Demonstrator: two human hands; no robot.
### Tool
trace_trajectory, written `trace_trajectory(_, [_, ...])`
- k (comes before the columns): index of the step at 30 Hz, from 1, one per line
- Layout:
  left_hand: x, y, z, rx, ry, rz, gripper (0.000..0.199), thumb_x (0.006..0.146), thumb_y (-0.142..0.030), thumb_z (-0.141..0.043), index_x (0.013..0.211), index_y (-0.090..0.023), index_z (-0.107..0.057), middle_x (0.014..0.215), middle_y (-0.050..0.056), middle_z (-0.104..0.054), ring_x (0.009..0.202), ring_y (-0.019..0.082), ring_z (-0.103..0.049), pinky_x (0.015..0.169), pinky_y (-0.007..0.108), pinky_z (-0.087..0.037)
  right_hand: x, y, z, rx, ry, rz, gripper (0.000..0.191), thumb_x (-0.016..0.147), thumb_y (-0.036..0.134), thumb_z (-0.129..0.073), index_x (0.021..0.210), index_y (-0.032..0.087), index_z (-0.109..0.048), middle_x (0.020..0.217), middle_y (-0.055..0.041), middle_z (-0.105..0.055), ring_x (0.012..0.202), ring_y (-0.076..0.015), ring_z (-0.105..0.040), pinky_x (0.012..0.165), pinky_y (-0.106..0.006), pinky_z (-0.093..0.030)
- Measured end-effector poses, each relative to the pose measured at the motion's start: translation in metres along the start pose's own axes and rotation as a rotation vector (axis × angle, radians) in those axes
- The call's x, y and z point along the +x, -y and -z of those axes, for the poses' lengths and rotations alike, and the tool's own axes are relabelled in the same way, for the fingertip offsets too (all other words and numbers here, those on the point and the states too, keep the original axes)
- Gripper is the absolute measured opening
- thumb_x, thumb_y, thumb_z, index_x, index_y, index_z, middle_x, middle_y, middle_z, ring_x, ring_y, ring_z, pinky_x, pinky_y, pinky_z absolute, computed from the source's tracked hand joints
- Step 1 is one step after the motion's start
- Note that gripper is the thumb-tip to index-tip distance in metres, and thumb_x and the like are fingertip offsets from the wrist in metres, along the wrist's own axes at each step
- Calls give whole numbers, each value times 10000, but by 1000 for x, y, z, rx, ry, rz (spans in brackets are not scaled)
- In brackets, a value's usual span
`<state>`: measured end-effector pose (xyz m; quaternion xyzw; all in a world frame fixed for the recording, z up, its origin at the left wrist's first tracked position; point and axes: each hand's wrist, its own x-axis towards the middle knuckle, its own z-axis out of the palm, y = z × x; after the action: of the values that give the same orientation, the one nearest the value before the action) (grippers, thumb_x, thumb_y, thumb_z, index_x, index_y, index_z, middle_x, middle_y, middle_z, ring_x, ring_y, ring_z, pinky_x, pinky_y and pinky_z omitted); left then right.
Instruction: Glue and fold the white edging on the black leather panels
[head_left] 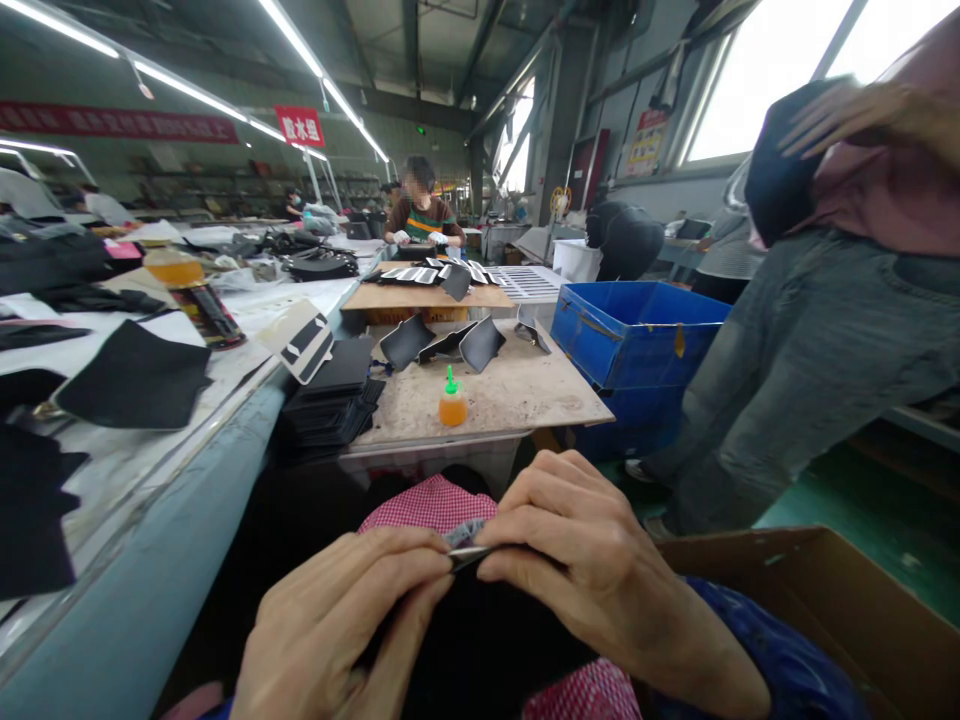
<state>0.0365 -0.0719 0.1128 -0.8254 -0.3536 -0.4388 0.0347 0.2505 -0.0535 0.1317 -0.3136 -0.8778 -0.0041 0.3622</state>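
Observation:
In front of my lap, my left hand is closed, its thumb and fingers pinching the edge of a dark panel. From the other side my right hand pinches the same edge, fingertips close to those of the left. A thin light-edged fold shows in the small gap between them, with a bit of grey material behind it. Most of the panel hangs below, dark and partly hidden by my hands. Beyond them, a small bottle of amber liquid with a green nozzle stands on a board.
Left of the board is a stack of black panels; several curved panels lie on it. A long table runs along the left with a larger amber bottle. Blue crates, a standing person and a cardboard box are at right.

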Motion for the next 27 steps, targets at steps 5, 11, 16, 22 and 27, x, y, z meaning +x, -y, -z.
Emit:
trace_trajectory(5, [-2,-3,1,-25,-8,69,84,971,-260,-540,940,-273,-617,879,-54,-730,755,70,-696,756,144,-549,2,1,0,49,-10,-26,74,934,232,-654,860,232,-649,800,28,-683,775,-146,-578,698,-332,-426])
trace_trajectory(11, [6,-5,5,23,-15,-62,141,906,-102,-568,924,-203,-665,862,-4,-752,745,105,-722,731,157,-567,6,8,2,108,24,-67,96,912,244,-686,984,182,-694,864,-2,-687,824,-152,-566,755,-313,-390])
trace_trajectory(16, [10,-3,5,-8,3,-119,164,907,-80,-551,912,-189,-673,852,7,-755,728,103,-719,694,147,-569,7,8,0,160,45,-97,63,920,211,-667,934,162,-704,853,-11,-671,834,-152,-557,779,-302,-376])
trace_trajectory(22, [4,3,6,15,-1,-152,180,893,-40,-575,972,-154,-689,941,51,-763,845,131,-728,791,182,-586,10,6,-3,159,27,-123,63,851,194,-749,894,173,-708,832,-1,-687,815,-152,-584,768,-293,-383])
trace_trajectory(27, [-1,5,3,-19,-7,-156,175,899,-69,-585,984,-167,-703,1005,57,-757,883,145,-731,825,191,-595,13,8,-5,193,19,-211,237,729,159,-852,883,197,-676,802,41,-679,765,-137,-600,725,-274,-393])
